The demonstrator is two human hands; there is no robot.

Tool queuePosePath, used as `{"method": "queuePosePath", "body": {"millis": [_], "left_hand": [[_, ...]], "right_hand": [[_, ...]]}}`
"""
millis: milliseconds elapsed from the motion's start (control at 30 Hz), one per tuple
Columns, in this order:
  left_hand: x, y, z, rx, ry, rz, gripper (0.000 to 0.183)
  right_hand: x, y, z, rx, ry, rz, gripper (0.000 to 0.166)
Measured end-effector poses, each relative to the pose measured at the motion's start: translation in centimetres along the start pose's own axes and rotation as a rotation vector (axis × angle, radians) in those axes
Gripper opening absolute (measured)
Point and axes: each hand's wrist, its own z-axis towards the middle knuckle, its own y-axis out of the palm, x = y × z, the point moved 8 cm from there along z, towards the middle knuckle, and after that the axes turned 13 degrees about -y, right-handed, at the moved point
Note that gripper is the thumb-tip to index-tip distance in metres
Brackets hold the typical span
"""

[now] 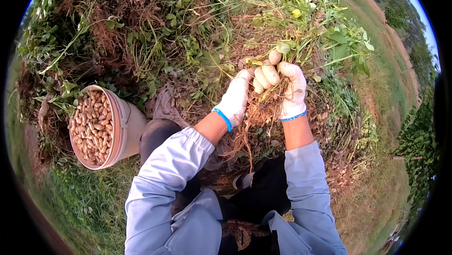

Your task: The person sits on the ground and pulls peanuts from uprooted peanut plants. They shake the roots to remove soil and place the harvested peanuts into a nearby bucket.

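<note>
Both my hands wear white knit gloves with blue cuffs. My left hand (237,96) has its fingers at a cluster of peanut pods (267,75) in front of me. On the other side of the cluster, my right hand (293,87) grips the stems and roots of a peanut plant (310,39). Its leaves spread beyond the hands, and brown roots (259,110) hang between my wrists. What exactly lies under the fingers is partly hidden. A white plastic bucket (130,128), filled with peanut pods (92,124), stands to the left beside my knee.
A big heap of peanut plants (148,25) with roots and leaves lies ahead and to the left. Dry leaf litter covers the ground near my feet. Grass (84,202) grows behind the bucket and along the right, where green bushes (422,149) stand.
</note>
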Motion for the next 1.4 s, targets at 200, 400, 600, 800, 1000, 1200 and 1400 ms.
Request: {"method": "queuePosePath", "body": {"millis": [200,400,600,800,1000,1200,1400], "left_hand": [[-2.1,1.8,0.0,-0.429,-0.341,-0.275,0.055],[0.4,-2.2,2.1,-0.15,0.186,0.051,0.023],[4.0,-1.7,-0.6,0.417,0.68,1.02,0.021],[1.9,-2.4,1.5,0.158,0.178,0.148,0.044],[0.2,1.1,0.2,-0.498,-0.382,-0.094,0.042],[4.8,-3.0,1.8,0.285,0.405,0.863,0.033],[8.2,-5.6,0.5,0.334,0.274,0.438,0.044]], "right_hand": [[0.0,0.6,0.3,-0.159,0.039,0.351,0.017],[0.9,0.1,-0.2,-0.105,0.19,0.285,0.022],[1.5,-3.3,-1.4,0.328,0.248,-0.361,0.026],[1.3,-2.5,-0.8,0.154,0.179,-0.116,0.023],[0.2,-0.5,0.4,-0.178,0.133,0.346,0.024],[2.6,-2.4,-1.3,0.158,0.381,0.111,0.025],[1.2,-2.2,-2.6,0.162,0.384,0.034,0.026]]}}
